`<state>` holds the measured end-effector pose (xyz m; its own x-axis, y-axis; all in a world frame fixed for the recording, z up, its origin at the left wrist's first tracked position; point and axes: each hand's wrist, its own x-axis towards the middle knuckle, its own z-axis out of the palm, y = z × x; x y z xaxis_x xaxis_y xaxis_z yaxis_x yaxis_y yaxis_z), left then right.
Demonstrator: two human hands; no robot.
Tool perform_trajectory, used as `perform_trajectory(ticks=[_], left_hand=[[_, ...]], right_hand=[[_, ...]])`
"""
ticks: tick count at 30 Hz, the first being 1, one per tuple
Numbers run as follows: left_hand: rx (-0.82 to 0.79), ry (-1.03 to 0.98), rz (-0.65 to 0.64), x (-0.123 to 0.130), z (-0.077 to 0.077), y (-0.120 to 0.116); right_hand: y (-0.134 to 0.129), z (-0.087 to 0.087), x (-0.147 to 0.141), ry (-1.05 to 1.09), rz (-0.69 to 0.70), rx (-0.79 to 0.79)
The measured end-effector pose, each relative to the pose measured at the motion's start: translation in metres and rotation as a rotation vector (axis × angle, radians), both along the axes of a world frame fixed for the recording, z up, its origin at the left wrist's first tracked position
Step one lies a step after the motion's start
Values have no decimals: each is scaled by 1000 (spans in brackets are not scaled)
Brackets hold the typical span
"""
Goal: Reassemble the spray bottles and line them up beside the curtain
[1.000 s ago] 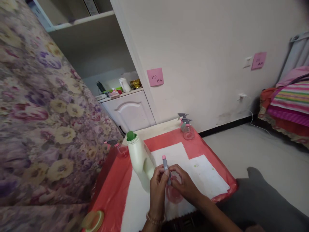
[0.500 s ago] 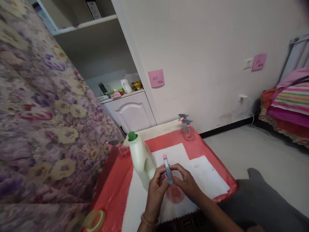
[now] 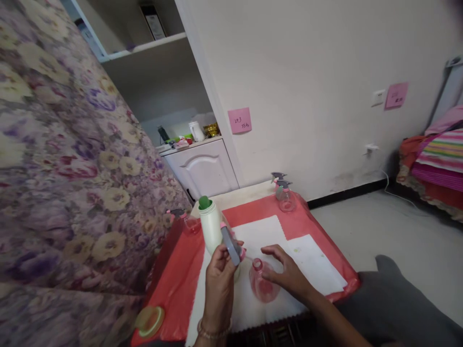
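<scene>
My left hand (image 3: 220,282) grips a grey and pink spray nozzle (image 3: 231,245), tilted and held off to the left of its bottle. The clear pinkish spray bottle (image 3: 265,287) stands open-topped on the white cloth (image 3: 253,313), its neck uncovered. My right hand (image 3: 285,270) is curved around the air at the bottle's right side, thumb and fingers apart, the thumb close to the bottle's shoulder; whether it touches I cannot tell. Behind my left hand stands a pale green jug (image 3: 211,226) with a dark green cap.
Two spray bottles (image 3: 287,200) stand at the table's far right corner, another spray bottle (image 3: 190,224) at the left edge. A round green-rimmed container (image 3: 151,322) sits at the near left on the red table cover (image 3: 177,299). A floral curtain (image 3: 87,193) hangs along the left.
The spray nozzle has come off the bottle and moved left in my left hand. My right hand has let go of the nozzle and opened. The view has shifted slightly.
</scene>
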<state>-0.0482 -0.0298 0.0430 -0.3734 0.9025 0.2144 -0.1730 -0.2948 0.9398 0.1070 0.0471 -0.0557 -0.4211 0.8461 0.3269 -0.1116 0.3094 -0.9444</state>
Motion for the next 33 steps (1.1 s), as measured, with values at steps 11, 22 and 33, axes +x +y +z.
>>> perform_trajectory(ticks=[11,22,33], left_hand=[[165,-26,131,1,54,-32],[99,660,374,-54,39,-64],[-132,1161,291,-153,-49,-69]], right_hand=[[-9,-14,-1,-131,-7,43],[-18,-28,-7,-143,24,-11],[-12,-63,-12,-169,1,3]])
